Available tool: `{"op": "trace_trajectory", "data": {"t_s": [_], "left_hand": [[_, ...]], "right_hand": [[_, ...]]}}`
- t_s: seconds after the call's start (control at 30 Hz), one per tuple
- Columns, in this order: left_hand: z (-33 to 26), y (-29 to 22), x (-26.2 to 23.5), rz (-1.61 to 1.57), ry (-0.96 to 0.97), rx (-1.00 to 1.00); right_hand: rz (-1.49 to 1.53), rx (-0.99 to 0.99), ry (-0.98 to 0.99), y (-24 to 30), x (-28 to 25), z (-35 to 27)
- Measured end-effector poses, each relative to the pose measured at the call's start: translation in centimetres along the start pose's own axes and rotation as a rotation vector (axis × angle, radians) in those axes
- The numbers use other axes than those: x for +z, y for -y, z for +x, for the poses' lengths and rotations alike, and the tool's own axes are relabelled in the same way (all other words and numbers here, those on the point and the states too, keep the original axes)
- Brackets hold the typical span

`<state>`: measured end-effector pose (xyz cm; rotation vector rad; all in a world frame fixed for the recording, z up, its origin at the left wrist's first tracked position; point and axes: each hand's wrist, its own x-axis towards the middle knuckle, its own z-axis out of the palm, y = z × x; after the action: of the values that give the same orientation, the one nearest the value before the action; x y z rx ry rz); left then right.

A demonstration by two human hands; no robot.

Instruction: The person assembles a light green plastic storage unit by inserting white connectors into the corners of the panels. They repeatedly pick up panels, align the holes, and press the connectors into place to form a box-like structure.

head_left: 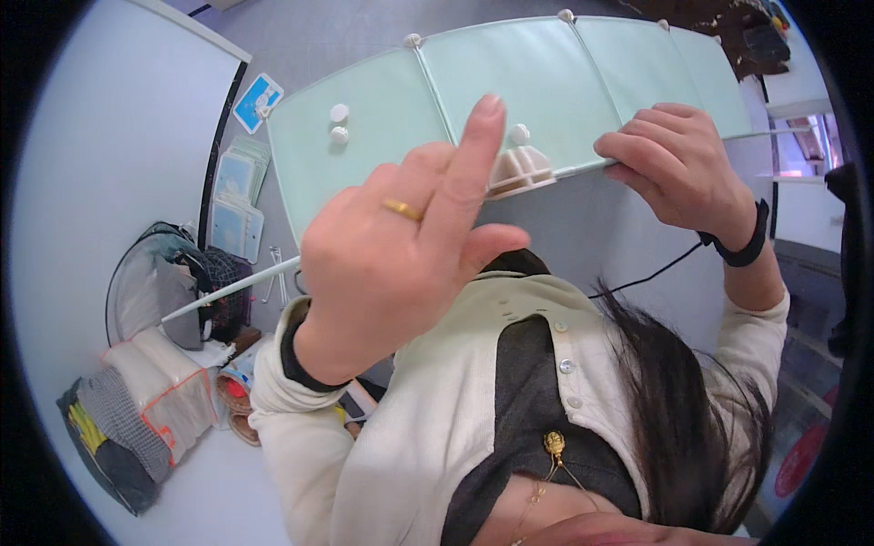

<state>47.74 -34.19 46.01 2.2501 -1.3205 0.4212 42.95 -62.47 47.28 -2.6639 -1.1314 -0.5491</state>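
- Pale green plastic made up the panel assembly point(510, 82), a row of about 4 flat panels joined edge to edge, with its long axis running from lower left to upper right across the view above the person's chest.
- Its near edge carried a thin white rod point(228, 289) that stuck out past the assembly's lower-left end.
- The right hand point(674, 168) was on that near edge toward the assembly's right half, fingers curled over the top and thumb underneath, pinching the edge closed between them.
- The left hand point(401, 246) was raised in front of the assembly's middle, index finger straight up, the other fingers loosely folded, thumb out to the side; it held nothing, and whether the fingertip touched the panel could not be told.
- A white plastic connector point(521, 171) sat on the near edge at a panel joint, between the 2 hands and closer to the left one.
- 2 small white caps point(339, 123) lay on the leftmost panel, up and left of the left hand.
- More round connectors point(413, 40) marked the joints along the assembly's far edge.
- Below the assembly's left end, on the floor, lay a stack of flat packets point(235, 205) and some bags point(146, 400).
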Motion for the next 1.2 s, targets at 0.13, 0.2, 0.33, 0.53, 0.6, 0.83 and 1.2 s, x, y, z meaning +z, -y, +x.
{"op": "trace_trajectory", "data": {"t_s": [0.13, 0.2, 0.33, 0.53, 0.6, 0.83, 1.2], "left_hand": [[1.3, -1.3, 2.1, 0.110, 0.066, -0.016], [1.7, -1.3, 3.2, 0.204, -0.039, 0.061], [1.7, -0.8, 4.0, 0.243, -0.094, 0.134], [1.3, -1.0, 4.2, 0.260, -0.086, 0.112], [1.2, -0.9, 4.3, 0.255, -0.094, 0.124], [1.7, -1.0, 3.4, 0.276, -0.069, 0.125], [1.4, -0.7, -8.4, 0.055, 0.333, -0.242]], "right_hand": [[-0.089, 0.010, 0.086, -0.6, 0.8, -1.5], [-0.074, -0.045, -0.021, -0.8, 1.4, -1.8], [-0.045, -0.143, -0.180, -1.3, 2.6, -1.4], [-0.054, -0.170, -0.225, -1.2, 3.3, -1.1], [-0.032, -0.170, -0.182, -1.1, 3.0, -1.4], [0.110, 0.077, 0.172, -0.4, -0.9, -1.7], [0.020, 0.281, 0.236, -6.1, -6.1, -10.9]]}}
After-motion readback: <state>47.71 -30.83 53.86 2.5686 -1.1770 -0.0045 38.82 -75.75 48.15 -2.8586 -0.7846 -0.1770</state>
